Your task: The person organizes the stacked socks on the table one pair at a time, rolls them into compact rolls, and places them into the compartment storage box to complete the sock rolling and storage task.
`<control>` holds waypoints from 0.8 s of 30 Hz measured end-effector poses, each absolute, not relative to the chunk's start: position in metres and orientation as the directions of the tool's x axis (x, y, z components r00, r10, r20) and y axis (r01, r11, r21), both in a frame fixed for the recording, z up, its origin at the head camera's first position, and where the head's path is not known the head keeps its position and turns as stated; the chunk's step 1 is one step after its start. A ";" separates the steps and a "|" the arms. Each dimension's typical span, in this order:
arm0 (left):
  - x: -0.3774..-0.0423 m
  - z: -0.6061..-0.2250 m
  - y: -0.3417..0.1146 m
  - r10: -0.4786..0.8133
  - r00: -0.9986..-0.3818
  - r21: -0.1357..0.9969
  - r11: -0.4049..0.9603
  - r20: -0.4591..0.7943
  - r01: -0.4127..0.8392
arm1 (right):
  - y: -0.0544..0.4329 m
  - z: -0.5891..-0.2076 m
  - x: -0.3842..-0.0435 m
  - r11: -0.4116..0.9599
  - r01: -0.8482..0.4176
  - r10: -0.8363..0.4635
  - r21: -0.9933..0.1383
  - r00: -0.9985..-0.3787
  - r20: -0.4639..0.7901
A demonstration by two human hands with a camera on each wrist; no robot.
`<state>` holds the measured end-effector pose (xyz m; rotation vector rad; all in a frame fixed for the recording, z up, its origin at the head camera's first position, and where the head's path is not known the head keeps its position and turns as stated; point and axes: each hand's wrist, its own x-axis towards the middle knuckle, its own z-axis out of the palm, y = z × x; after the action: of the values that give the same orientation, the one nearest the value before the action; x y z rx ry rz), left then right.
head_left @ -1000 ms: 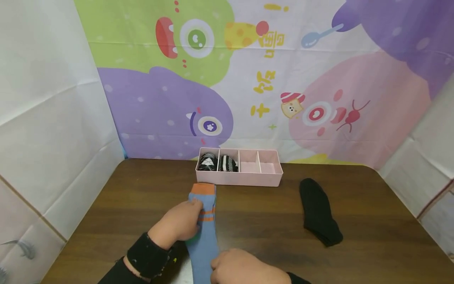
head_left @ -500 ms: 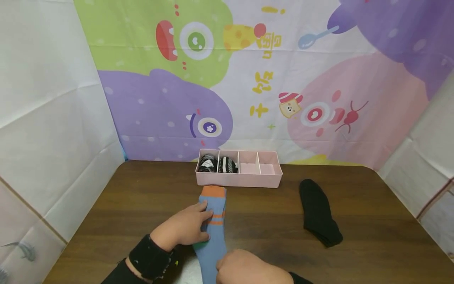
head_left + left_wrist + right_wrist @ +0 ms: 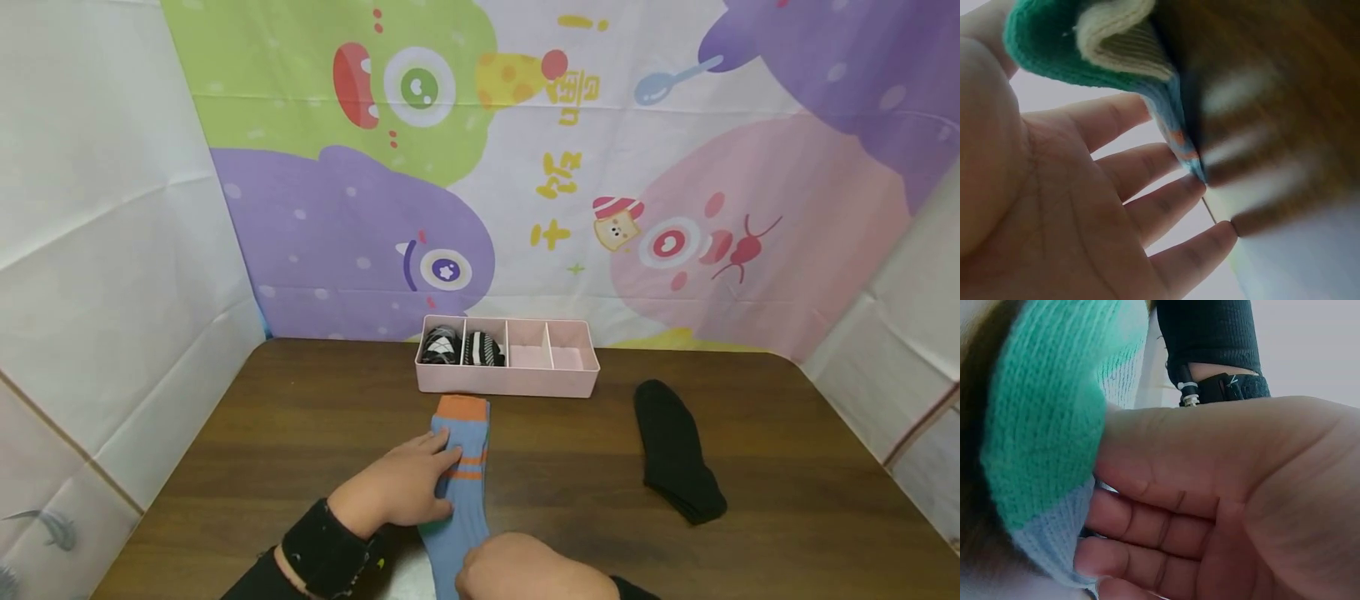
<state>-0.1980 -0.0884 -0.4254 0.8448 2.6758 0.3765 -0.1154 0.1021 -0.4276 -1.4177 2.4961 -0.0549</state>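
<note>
Blue socks (image 3: 469,508) with an orange cuff and orange stripes lie lengthwise on the table, cuff towards the box. Across their upper left side my left hand (image 3: 397,483) rests with spread fingers. In the left wrist view its fingertips meet the edge of the socks (image 3: 1175,128), beside a green and a cream fold. At the near end my right hand (image 3: 521,568) grips the socks with curled fingers. The right wrist view shows green and blue knit (image 3: 1047,425) against the thumb and fingertips; the pinch itself is partly hidden.
A pink divided box (image 3: 510,382) stands at the back; its two left compartments hold rolled black-and-white socks (image 3: 441,345). A black sock (image 3: 675,450) lies on the right of the brown table (image 3: 555,467). A cartoon cloth (image 3: 525,283) hangs behind.
The socks have shifted to the right, with both hands moving along. My left hand's fingers have gone from bunched on the socks to spread over them.
</note>
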 end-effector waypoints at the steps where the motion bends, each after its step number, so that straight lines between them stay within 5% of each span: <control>1: -0.198 -0.425 -0.088 0.593 -0.778 0.335 0.790 -0.207 0.513 | 0.102 -0.428 -0.115 0.538 -0.824 -0.839 -0.179 -0.501 -0.212; 12: -0.197 -0.423 -0.089 0.587 -0.772 0.346 0.796 -0.243 0.497 | 0.109 -0.433 -0.121 0.522 -0.834 -0.853 -0.177 -0.509 -0.114; 18: -0.198 -0.421 -0.089 0.591 -0.768 0.339 0.795 -0.246 0.503 | 0.110 -0.436 -0.124 0.560 -0.813 -0.825 -0.158 -0.530 -0.198; 24: -0.198 -0.421 -0.089 0.592 -0.762 0.333 0.796 -0.262 0.505 | 0.114 -0.480 -0.138 0.590 -0.782 -0.804 -0.200 -0.548 -0.230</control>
<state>-0.1983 -0.0894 -0.4206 0.8329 2.6300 0.3452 -0.1381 0.1137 -0.4798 -1.2970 2.5259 -0.1057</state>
